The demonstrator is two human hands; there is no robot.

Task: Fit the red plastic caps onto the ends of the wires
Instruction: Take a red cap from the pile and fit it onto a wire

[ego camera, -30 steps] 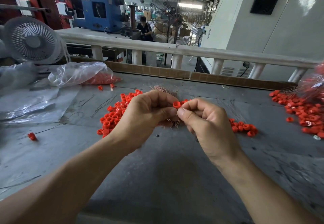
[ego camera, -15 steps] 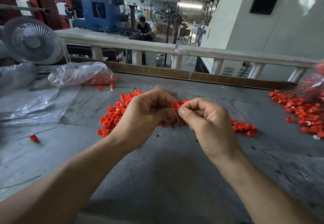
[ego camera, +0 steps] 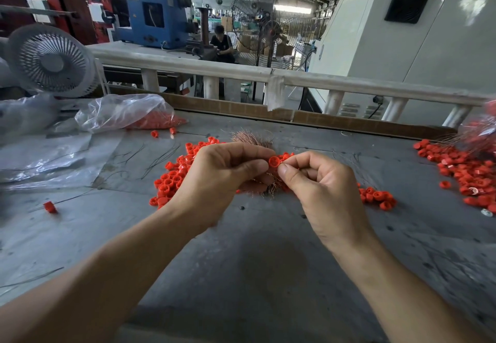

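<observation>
My left hand (ego camera: 222, 179) grips a bundle of thin copper wires (ego camera: 251, 138), whose ends fan out above and below my fist. My right hand (ego camera: 319, 184) pinches one red cap (ego camera: 274, 161) between thumb and forefinger, right against my left fingertips. The wire end at the cap is hidden by my fingers. A pile of loose red caps (ego camera: 171, 179) lies on the grey table behind my left hand, and a smaller heap of caps (ego camera: 378, 196) lies to the right of my right hand.
A clear plastic bag of red caps (ego camera: 128, 113) lies at the back left beside a white fan (ego camera: 51, 61). More red caps and capped wires (ego camera: 467, 171) spread at the far right. A single cap (ego camera: 50, 206) lies at the left. A railing (ego camera: 268, 74) borders the table's far edge.
Both hands stay together at the same spot. The red cap has shifted slightly between my fingertips.
</observation>
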